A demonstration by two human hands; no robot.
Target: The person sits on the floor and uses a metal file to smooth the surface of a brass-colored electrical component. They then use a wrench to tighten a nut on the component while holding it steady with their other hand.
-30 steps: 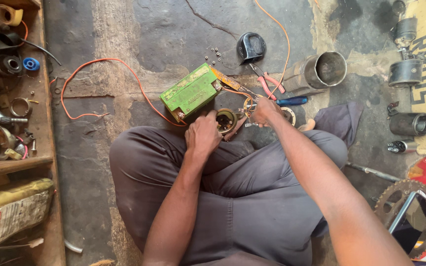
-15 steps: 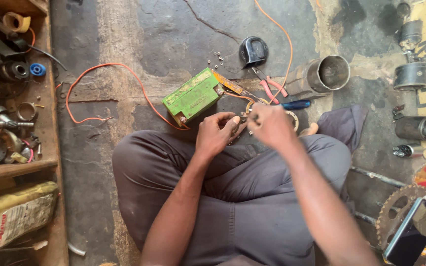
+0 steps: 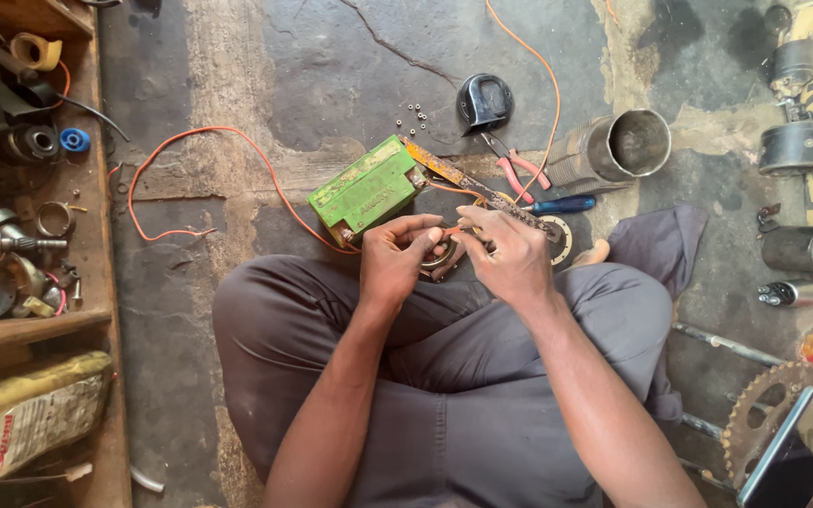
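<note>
On the cracked floor [image 3: 237, 85], we sit cross-legged; our left hand [image 3: 397, 259] and right hand [image 3: 510, 254] pinch an orange wire [image 3: 454, 229] beside the green battery [image 3: 366, 191]. We judge joining underway, needing steady fingers.

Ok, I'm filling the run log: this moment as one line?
left hand: pinching thin orange wire | right hand: on same wire | green box-shaped battery: on floor beyond hands

On the cracked concrete floor [image 3: 350, 75], the green box-shaped battery [image 3: 366, 191] lies left of the ribbed metal cylinder [image 3: 613, 150]; red-handled pliers [image 3: 519, 167] lie between them.
</note>
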